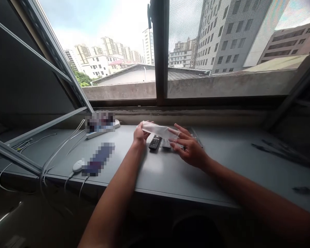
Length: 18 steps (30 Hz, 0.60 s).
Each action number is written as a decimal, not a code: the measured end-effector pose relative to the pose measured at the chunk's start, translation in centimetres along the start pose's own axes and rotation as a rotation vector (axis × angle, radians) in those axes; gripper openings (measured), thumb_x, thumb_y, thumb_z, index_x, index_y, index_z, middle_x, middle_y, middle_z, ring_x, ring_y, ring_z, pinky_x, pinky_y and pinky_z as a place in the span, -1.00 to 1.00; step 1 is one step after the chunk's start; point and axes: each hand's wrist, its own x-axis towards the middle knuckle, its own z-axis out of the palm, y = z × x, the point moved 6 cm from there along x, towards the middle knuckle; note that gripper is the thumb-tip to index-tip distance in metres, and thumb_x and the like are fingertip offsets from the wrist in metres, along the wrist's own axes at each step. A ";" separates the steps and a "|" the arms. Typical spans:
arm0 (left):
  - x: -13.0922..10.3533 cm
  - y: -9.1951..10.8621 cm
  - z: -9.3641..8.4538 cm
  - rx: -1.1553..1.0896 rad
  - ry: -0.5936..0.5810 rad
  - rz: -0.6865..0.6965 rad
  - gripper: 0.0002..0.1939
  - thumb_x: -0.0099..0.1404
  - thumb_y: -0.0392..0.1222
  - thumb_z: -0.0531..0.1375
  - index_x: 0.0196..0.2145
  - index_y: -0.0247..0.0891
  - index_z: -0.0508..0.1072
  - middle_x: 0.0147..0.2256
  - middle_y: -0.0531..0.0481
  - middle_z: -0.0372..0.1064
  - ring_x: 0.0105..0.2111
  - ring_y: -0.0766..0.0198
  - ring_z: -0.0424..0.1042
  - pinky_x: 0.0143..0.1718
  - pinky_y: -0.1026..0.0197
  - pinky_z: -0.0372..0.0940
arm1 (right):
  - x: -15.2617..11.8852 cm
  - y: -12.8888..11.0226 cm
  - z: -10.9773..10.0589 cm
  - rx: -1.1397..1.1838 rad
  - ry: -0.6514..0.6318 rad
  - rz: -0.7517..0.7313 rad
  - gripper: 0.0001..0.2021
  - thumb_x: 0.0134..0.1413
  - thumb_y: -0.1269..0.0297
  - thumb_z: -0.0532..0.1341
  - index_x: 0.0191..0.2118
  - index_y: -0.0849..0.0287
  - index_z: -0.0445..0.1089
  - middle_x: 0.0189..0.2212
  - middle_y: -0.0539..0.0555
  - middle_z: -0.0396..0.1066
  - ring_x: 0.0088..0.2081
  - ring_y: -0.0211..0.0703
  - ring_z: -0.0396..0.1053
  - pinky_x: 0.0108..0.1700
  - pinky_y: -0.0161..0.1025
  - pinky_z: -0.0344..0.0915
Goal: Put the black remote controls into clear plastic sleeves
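A thin, clear plastic sleeve (157,130) stretches between my two hands above the desk. My left hand (140,133) is closed on its left end, with the fingers partly hidden behind the film. At the other end, my right hand (187,146) has its fingers spread around the film, and one finger shows through the plastic. Below the sleeve, a black remote control (154,142) lies on the desk. A lighter grey remote control (166,143) is beside it, partly covered by the sleeve and my right hand.
The grey desk (160,175) runs beneath a window. To the left are a white power strip (103,131), a blurred-out phone-like object (98,160), a round white charger (78,166) and loose white cables (59,151). Dark cables (274,150) lie at right. A metal frame (59,62) slants at left.
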 end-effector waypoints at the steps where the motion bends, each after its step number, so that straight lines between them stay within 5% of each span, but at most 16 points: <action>1: 0.2 0.1 -0.4 -0.003 0.022 0.006 -0.60 0.64 -0.11 0.02 0.08 -0.38 0.57 -0.01 -0.29 0.68 -0.08 0.13 0.68 -0.16 0.22 0.53 | -0.1 0.0 0.1 0.003 -0.007 -0.008 -0.72 0.49 0.24 0.28 0.16 0.03 0.67 0.42 0.11 0.40 0.58 0.28 0.05 0.50 0.39 0.22; 7: 0.4 -0.1 -0.5 0.015 0.014 -0.010 -0.59 0.63 -0.10 0.03 0.06 -0.41 0.58 -0.04 -0.33 0.68 -0.18 0.13 0.68 -0.17 0.19 0.53 | -0.4 0.7 0.9 0.037 -0.055 0.027 -0.50 0.46 0.20 0.31 0.44 0.01 0.43 0.34 0.18 0.49 0.53 0.27 0.20 0.47 0.31 0.31; 18: 0.7 -0.2 -1.7 0.054 0.095 -0.110 -0.54 0.63 -0.14 -0.04 0.02 -0.49 0.59 -0.17 -0.37 0.69 -0.18 0.10 0.71 -0.24 0.21 0.54 | 0.2 -1.0 0.1 -0.022 -0.076 0.026 -0.49 0.51 0.17 0.26 0.47 0.01 0.38 0.45 0.27 0.34 0.53 0.32 0.18 0.33 0.32 0.47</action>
